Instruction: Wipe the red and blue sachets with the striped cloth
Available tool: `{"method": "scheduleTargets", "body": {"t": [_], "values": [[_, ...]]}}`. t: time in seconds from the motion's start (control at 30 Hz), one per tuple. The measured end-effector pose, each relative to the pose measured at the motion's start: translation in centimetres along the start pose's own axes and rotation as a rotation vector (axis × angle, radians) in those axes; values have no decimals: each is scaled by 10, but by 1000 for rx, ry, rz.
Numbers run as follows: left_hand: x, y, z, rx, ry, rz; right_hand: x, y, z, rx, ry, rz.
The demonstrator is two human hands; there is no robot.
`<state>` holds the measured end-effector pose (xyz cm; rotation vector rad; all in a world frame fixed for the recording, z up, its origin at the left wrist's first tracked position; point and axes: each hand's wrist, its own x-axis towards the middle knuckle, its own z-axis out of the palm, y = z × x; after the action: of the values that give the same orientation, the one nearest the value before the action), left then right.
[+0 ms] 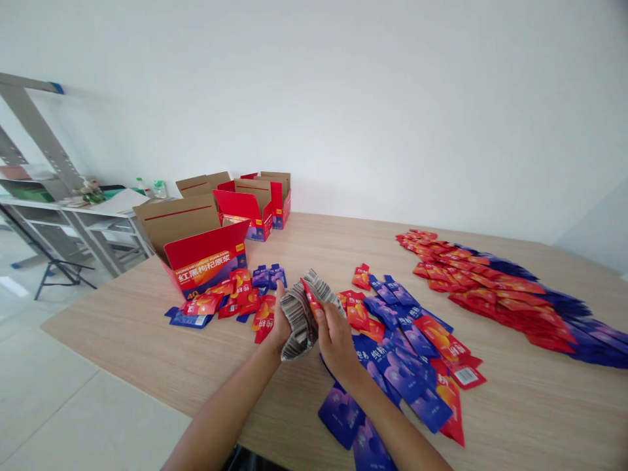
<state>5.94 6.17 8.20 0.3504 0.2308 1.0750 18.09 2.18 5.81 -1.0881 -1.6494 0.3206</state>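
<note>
Above the near middle of the table, my left hand [282, 322] is closed round the left side of a thick stack of pouches [296, 313]. Its silvery-grey and dark edges face me as fine stripes. My right hand [335, 340] is closed at the stack's right side, thumb on a red pouch [311, 297] that stands along it. Fingers behind the stack are hidden. Just right of my right hand, loose blue pouches [400, 360] and red pouches [444, 337] lie overlapping. Left of my left hand is a smaller pile of red pouches [240, 288].
An open red printed carton [209, 258] stands at the left, with more open cartons [245, 203] behind it near the wall. A long fanned row of red and blue pouches [495, 291] lies at the right. White desks [105, 209] stand beyond the table's left edge.
</note>
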Motion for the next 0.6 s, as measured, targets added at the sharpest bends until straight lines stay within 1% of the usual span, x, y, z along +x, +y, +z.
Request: {"method": "scheduleTargets", "body": {"t": [0.07, 0.13, 0.23, 0.33, 0.4, 0.47, 0.6], "values": [[1, -2, -2, -9, -9, -25, 2, -1, -2, 45, 46, 85], [1, -4, -3, -12, -24, -47, 5, -2, -4, 64, 83, 130], [1, -5, -5, -1, -18, -64, 8, -3, -7, 77, 110, 154], [-1, -8, -5, 26, 25, -73, 7, 0, -3, 120, 124, 182], [-2, -11, -4, 43, 64, -50, 5, 6, 1, 136, 111, 176], [-2, -14, -3, 58, 118, -10, 1, 12, 7, 105, 57, 96], [2, -12, -3, 26, 240, 84, -5, 17, 11, -116, -121, -245]]}}
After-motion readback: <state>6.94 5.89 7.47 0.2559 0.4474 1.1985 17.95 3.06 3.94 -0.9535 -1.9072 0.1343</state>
